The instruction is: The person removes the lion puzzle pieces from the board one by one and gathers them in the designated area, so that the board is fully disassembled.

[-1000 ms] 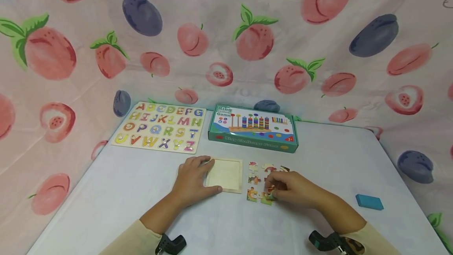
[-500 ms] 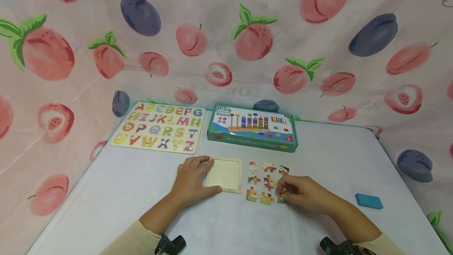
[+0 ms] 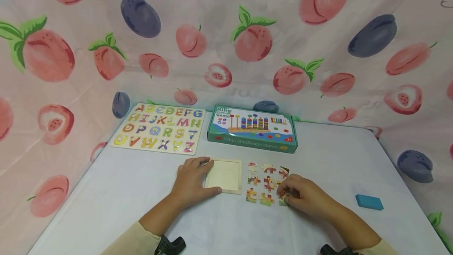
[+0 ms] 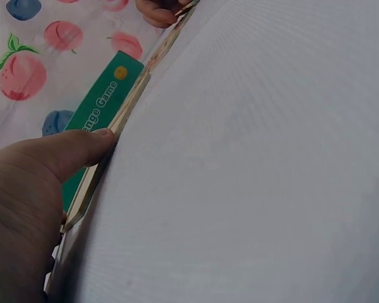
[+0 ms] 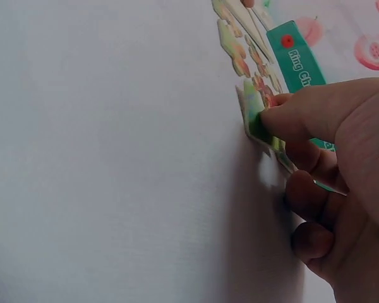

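My left hand holds the square wooden puzzle tray at its left side, fingers at the far corner and thumb against the near edge. The tray's inside is bare wood. To its right, jigsaw pieces with printed pictures lie spread in rows. My right hand is over the right end of these rows, pinching the near right jigsaw piece between thumb and finger. In the right wrist view that piece stands tilted, one edge off the tabletop. The fingers partly hide it and the piece behind it.
Behind the tray lie an alphabet board and a green Ring Challenge Game box. A blue block lies on the white tabletop at the right. A fruit-print cloth hangs behind the table.
My right hand has moved right, from the middle column of pieces to the near right piece, uncovering the middle ones. The left hand and tray stay in place.
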A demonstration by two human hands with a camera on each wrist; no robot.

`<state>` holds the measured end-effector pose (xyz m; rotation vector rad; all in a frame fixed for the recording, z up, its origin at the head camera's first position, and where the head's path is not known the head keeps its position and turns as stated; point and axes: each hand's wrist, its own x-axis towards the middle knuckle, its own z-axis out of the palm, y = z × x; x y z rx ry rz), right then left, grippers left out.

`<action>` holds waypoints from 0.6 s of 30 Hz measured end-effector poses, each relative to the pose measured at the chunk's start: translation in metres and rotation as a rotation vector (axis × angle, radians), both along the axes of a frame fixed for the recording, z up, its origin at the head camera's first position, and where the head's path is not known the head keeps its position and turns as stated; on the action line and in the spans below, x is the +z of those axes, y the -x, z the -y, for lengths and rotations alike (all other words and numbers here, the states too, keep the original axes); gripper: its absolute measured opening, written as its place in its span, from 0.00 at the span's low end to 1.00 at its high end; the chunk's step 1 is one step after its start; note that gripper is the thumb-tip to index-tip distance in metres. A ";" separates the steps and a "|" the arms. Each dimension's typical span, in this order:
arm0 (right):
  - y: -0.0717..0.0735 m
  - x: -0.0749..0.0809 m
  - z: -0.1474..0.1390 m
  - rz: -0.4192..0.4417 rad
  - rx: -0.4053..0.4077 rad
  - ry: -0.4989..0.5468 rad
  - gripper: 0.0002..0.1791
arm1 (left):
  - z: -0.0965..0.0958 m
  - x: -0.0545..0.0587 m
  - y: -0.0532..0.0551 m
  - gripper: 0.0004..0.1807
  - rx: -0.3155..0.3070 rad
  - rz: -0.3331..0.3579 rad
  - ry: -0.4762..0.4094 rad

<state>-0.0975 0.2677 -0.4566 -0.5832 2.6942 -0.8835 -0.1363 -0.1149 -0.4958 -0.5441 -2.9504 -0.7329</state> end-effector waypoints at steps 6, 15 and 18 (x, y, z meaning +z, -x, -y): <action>-0.001 -0.003 0.002 -0.020 -0.014 -0.023 0.14 | 0.001 0.001 -0.001 0.50 0.002 0.007 -0.006; 0.009 0.016 -0.004 -0.021 -0.024 0.008 0.15 | 0.014 0.013 0.006 0.41 -0.003 0.183 -0.148; 0.012 0.025 -0.006 -0.116 -0.059 -0.051 0.18 | 0.025 0.025 0.012 0.37 -0.030 0.239 -0.178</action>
